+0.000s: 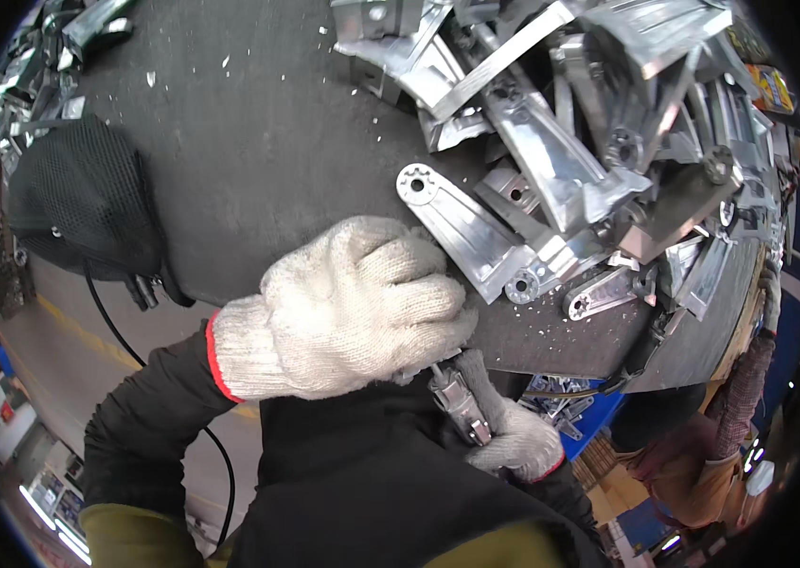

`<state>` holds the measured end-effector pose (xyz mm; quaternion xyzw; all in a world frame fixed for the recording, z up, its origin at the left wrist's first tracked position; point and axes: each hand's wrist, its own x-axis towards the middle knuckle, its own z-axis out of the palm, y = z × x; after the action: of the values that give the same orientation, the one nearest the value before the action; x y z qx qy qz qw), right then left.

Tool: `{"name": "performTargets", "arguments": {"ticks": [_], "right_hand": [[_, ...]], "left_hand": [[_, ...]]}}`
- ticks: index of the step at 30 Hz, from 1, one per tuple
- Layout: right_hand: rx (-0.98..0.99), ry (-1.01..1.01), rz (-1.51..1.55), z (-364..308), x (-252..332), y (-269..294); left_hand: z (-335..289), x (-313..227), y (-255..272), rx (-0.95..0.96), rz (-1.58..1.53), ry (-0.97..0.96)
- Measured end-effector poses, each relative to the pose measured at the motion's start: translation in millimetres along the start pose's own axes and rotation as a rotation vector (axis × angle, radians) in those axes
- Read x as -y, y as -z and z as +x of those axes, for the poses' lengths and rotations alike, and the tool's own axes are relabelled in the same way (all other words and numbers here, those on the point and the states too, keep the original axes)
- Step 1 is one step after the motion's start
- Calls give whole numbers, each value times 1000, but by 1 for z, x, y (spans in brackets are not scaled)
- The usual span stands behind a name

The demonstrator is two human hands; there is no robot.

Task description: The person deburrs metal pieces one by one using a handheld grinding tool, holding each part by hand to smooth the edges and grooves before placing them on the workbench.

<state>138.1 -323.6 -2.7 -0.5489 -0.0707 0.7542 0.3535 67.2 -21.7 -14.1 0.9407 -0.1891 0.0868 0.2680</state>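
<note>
My left hand (362, 303), in a white knitted glove with a red cuff edge, is closed just off the near edge of the dark table. Its curled fingers hide most of what is under them; only a sliver of metal peeks out below. In my right hand (519, 437), also gloved, lies a small grey metal handheld tool (460, 405), its thin tip pointing up toward the left hand's underside. Just beyond the left fingers rests a shiny cast metal bracket (462, 227) with a round toothed end.
Many metal castings (551, 123) are heaped at the far right of the dark table (230, 123). A black mesh cap (88, 204) sits at the left edge, and a black cable (106, 317) hangs below. Under the table stands a blue bin (594, 417) of parts. Another person (703, 464) is at right.
</note>
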Motion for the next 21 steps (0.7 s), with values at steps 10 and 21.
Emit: {"name": "performTargets", "arguments": {"ticks": [10, 21], "right_hand": [[-310, 248, -82, 12, 1, -35], [-386, 132, -352, 3, 18, -37]], "left_hand": [[0, 0, -2, 99, -52, 89], [1, 1, 1, 66, -7, 2]]}}
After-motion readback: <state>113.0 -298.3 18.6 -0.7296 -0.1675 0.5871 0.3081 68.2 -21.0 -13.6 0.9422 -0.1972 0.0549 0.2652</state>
